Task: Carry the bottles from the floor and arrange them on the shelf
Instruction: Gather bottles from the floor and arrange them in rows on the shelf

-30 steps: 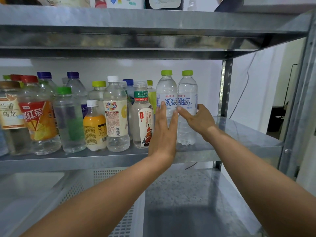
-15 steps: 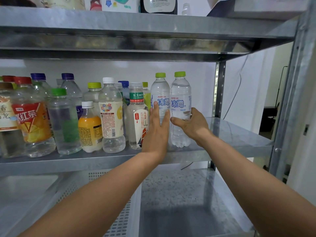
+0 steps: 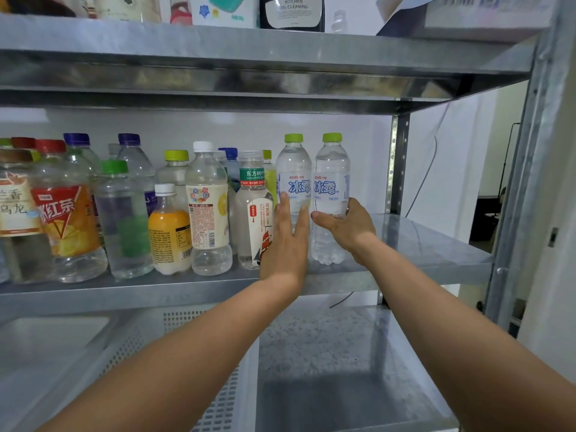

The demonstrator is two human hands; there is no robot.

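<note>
The left hand (image 3: 285, 244) lies flat, fingers straight, against the left green-capped water bottle (image 3: 293, 165); the right hand (image 3: 347, 229) curls its fingers round the right green-capped water bottle (image 3: 332, 165); both stand upright, touching, on the shelf (image 3: 420, 244), right of the other bottles (image 3: 205, 207).

under the right hand (image 3: 346, 227) a clear glossy plastic bottle (image 3: 331, 182); below it, the shelf (image 3: 420, 241) of dull mottled galvanised metal

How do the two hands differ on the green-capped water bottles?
The left hand lies flat, fingers straight, against the left water bottle; the right hand curls thumb and fingers round the right water bottle. The left hand hides its bottle's base; the right bottle's base shows. Both touch upright bottles on the shelf.
</note>
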